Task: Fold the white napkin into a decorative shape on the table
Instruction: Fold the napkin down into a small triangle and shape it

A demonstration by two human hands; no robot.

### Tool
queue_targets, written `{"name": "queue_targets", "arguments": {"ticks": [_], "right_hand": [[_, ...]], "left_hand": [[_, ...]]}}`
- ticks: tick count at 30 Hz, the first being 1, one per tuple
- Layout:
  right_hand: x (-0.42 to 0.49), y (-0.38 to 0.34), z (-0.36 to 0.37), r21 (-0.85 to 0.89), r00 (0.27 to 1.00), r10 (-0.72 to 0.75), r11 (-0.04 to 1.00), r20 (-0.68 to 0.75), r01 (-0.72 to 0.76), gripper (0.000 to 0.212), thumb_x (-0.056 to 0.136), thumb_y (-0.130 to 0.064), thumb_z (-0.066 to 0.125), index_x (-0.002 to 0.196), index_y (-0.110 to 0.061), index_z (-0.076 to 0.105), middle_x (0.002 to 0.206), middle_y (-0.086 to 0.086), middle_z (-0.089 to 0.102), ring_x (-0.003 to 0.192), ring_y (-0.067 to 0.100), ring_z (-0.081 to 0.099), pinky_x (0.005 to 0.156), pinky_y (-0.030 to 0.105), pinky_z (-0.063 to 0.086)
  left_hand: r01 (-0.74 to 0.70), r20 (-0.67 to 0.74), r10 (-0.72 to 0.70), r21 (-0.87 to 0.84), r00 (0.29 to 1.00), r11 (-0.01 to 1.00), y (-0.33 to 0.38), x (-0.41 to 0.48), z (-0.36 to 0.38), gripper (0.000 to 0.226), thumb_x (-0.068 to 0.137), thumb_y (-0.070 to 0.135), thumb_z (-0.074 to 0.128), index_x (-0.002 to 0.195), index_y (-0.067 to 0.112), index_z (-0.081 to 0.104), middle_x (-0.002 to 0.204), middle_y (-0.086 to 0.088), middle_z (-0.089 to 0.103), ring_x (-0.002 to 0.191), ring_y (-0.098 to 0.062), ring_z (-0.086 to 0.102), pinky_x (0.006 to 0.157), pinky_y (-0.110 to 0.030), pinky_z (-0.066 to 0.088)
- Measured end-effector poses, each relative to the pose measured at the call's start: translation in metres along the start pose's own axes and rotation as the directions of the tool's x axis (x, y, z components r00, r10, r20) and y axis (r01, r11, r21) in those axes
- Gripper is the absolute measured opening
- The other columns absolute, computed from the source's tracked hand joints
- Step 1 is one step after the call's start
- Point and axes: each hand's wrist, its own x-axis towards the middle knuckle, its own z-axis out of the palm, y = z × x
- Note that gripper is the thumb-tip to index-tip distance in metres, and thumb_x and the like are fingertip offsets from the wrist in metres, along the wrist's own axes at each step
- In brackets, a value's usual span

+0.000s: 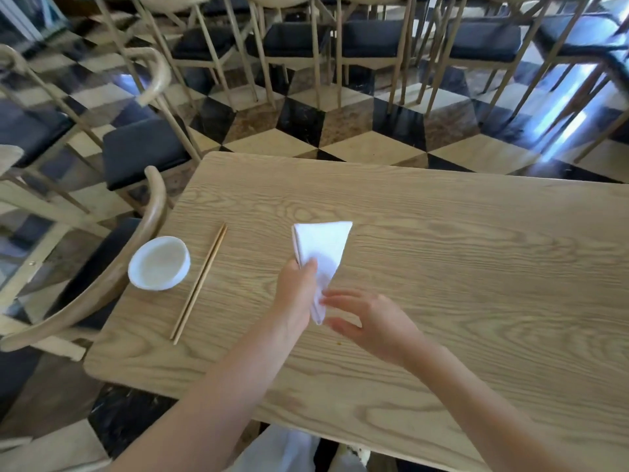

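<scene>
The table (442, 267) is wide and mostly bare: from the napkin toward 3 o'clock and 12 o'clock there is much free wood, so I judge there is enough room to lay the cloth flat and press folds. Its far edge is well apart from the work, the near edge is close to the person's body, and the left edge is close behind the bowl. The white napkin (323, 247) is near the middle of the table, already folded to a narrow triangle with the broad end at 12 o'clock and the point at 6 o'clock, so the first folds seem done, but a decorative shape is not yet there. The left hand (296, 294) pinches the napkin on its left side. The right hand (371, 321) is half open, its fingers at the lower tip, holding nothing firmly as far as I see. The chopsticks (199, 284) lie at 9 o'clock, and the small white bowl (159, 263) beyond them.
</scene>
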Motion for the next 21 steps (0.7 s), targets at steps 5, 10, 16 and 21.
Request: {"name": "queue_targets", "arguments": {"ticks": [5, 10, 16, 21], "right_hand": [[0.042, 0.009, -0.037, 0.006, 0.977, 0.105, 0.994, -0.185, -0.105, 0.042, 0.087, -0.017, 0.060, 0.128, -0.022, 0.052, 0.115, 0.000, 0.062, 0.099, 0.022, 0.057, 0.076, 0.024, 0.038], [0.111, -0.009, -0.022, -0.089, 0.999, 0.038, 0.995, 0.003, -0.038, 0.048, 0.083, -0.012, 0.063, 0.129, -0.019, 0.048, 0.129, 0.000, 0.052, 0.110, 0.022, 0.053, 0.084, 0.035, 0.046], [0.171, -0.031, 0.042, -0.206, 0.990, 0.061, 0.978, 0.130, -0.033, 0.020, 0.085, -0.016, 0.058, 0.105, -0.010, 0.057, 0.106, 0.006, 0.059, 0.095, 0.028, 0.057, 0.070, 0.034, 0.041], [0.205, -0.029, 0.089, -0.238, 0.968, 0.141, 0.967, 0.206, -0.090, 0.018, 0.083, -0.015, 0.057, 0.101, -0.009, 0.059, 0.104, 0.009, 0.060, 0.096, 0.031, 0.057, 0.074, 0.036, 0.044]], "left_hand": [[-0.257, 0.029, 0.261, 0.303, 0.965, 0.918, -0.002, -0.010, -0.031, 0.025, 0.094, 0.016, 0.043, 0.116, 0.012, 0.055, 0.102, -0.003, 0.060, 0.098, -0.021, 0.055, 0.081, -0.030, 0.039], [-0.468, 0.097, 0.476, 0.431, 0.874, 0.772, -0.013, -0.003, -0.067, 0.034, 0.095, 0.013, 0.043, 0.128, 0.013, 0.050, 0.109, 0.000, 0.060, 0.101, -0.013, 0.054, 0.078, -0.014, 0.034], [-0.438, 0.028, 0.517, 0.571, 0.855, 0.694, -0.035, 0.039, -0.119, 0.018, 0.090, 0.004, 0.044, 0.102, 0.001, 0.058, 0.082, -0.009, 0.054, 0.086, -0.037, 0.053, 0.066, -0.020, 0.032], [-0.309, -0.001, 0.420, 0.677, 0.907, 0.668, -0.057, 0.077, -0.150, 0.036, 0.087, 0.020, 0.040, 0.113, 0.003, 0.058, 0.105, -0.017, 0.057, 0.100, -0.035, 0.047, 0.090, -0.037, 0.034]]}}
